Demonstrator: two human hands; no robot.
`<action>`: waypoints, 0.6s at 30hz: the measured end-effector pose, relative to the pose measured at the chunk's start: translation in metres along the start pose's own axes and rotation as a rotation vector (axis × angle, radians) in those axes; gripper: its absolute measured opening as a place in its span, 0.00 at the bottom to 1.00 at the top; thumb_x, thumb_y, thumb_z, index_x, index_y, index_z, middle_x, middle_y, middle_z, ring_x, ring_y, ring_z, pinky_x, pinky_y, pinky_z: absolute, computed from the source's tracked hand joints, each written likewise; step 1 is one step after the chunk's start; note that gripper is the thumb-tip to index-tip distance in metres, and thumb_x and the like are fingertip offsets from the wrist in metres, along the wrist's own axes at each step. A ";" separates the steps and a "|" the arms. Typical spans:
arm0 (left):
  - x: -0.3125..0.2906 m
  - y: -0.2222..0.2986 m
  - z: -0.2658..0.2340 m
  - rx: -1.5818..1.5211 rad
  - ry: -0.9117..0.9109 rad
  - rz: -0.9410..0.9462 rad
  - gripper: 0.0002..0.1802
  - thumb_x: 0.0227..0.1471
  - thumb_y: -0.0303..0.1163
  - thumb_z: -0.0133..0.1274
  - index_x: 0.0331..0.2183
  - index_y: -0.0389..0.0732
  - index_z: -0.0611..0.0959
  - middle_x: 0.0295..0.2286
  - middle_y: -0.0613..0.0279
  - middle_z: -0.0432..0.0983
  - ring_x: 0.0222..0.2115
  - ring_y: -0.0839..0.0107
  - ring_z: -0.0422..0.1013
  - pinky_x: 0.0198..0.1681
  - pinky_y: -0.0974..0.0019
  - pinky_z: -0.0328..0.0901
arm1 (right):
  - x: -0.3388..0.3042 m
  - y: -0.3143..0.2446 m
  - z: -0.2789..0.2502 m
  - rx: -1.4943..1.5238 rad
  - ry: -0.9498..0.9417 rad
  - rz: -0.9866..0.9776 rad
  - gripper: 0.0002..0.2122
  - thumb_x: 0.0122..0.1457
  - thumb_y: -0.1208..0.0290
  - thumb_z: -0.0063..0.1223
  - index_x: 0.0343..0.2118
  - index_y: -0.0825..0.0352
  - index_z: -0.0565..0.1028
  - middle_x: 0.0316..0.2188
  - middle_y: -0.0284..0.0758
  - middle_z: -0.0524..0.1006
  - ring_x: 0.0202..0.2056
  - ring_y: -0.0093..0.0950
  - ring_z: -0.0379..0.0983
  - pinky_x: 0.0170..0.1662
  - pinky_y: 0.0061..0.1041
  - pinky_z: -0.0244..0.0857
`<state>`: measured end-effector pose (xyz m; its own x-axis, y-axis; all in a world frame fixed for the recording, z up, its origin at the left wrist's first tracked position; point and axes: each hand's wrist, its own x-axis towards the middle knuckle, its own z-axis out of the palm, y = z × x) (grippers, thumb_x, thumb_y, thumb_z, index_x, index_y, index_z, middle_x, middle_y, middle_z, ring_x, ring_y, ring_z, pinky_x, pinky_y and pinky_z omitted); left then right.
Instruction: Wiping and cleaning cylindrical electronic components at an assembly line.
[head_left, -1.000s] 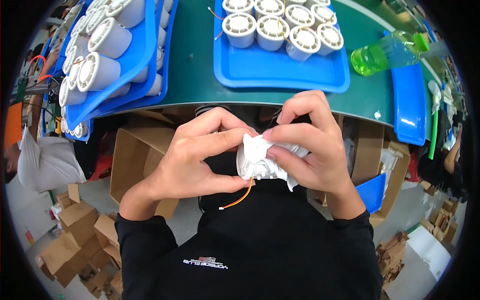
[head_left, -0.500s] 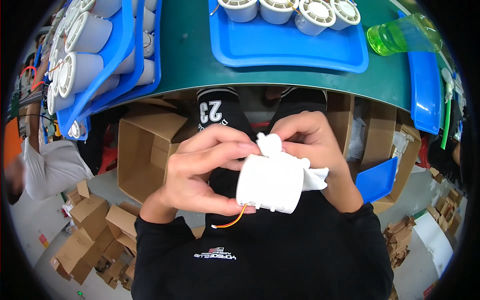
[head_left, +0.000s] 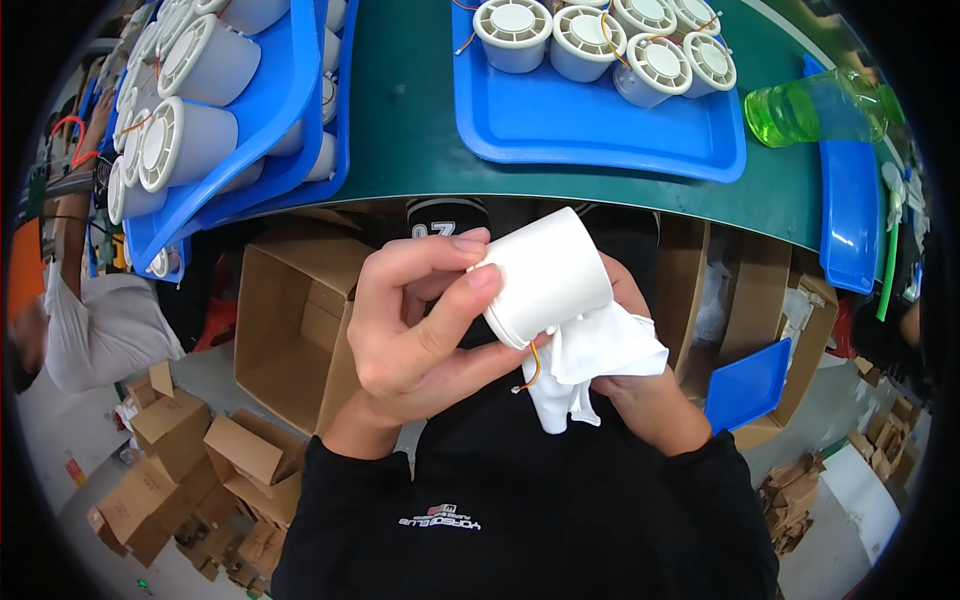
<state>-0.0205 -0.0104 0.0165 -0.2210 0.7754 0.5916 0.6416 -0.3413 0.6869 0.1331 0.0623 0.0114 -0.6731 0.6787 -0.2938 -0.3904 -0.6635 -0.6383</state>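
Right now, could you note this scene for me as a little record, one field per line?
Left hand: fingers around one end of a tilted white cylinder
Right hand: partly behind the cylinder and a white cloth; its grip is hidden
Wire: short, orange, hanging near the left fingers
Table: green, bearing a blue tray of similar white parts
Right of tray: green bottle

Your left hand [head_left: 405, 325] was curled in a firm grip, two fingertips [head_left: 484, 278] close together above, another digit stretched out below. Your right hand [head_left: 640, 390] closed in from the opposite side, its fingers mostly hidden. Both forearms [head_left: 362, 428] angled inward before your torso [head_left: 530, 500], wrists well apart.
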 end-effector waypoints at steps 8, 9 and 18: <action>-0.008 -0.021 0.009 -0.067 0.077 -0.200 0.32 0.33 0.23 0.71 0.44 0.32 0.79 0.40 0.54 0.69 0.41 0.62 0.73 0.42 0.63 0.73 | -0.013 -0.013 -0.071 -0.539 -0.083 -0.284 0.23 0.65 0.65 0.42 0.61 0.68 0.58 0.57 0.42 0.65 0.55 0.32 0.67 0.56 0.34 0.64; -0.011 -0.021 0.017 -0.280 0.117 -0.303 0.33 0.35 0.23 0.70 0.47 0.32 0.77 0.41 0.54 0.70 0.41 0.62 0.73 0.43 0.62 0.72 | -0.014 -0.017 -0.074 -0.542 -0.076 -0.288 0.23 0.65 0.65 0.42 0.61 0.68 0.58 0.57 0.42 0.65 0.55 0.32 0.67 0.56 0.34 0.64; -0.009 0.000 0.037 -1.237 0.333 -0.898 0.30 0.56 0.34 0.56 0.56 0.31 0.66 0.49 0.54 0.70 0.49 0.65 0.69 0.53 0.60 0.66 | 0.010 -0.055 -0.075 -0.013 -0.011 -0.545 0.19 0.61 0.67 0.48 0.54 0.69 0.66 0.47 0.39 0.72 0.47 0.35 0.71 0.51 0.36 0.67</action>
<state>0.0087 0.0015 -0.0042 -0.4392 0.8661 -0.2388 -0.7273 -0.1867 0.6604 0.1948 0.1290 -0.0097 -0.3819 0.9199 0.0894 -0.6771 -0.2126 -0.7045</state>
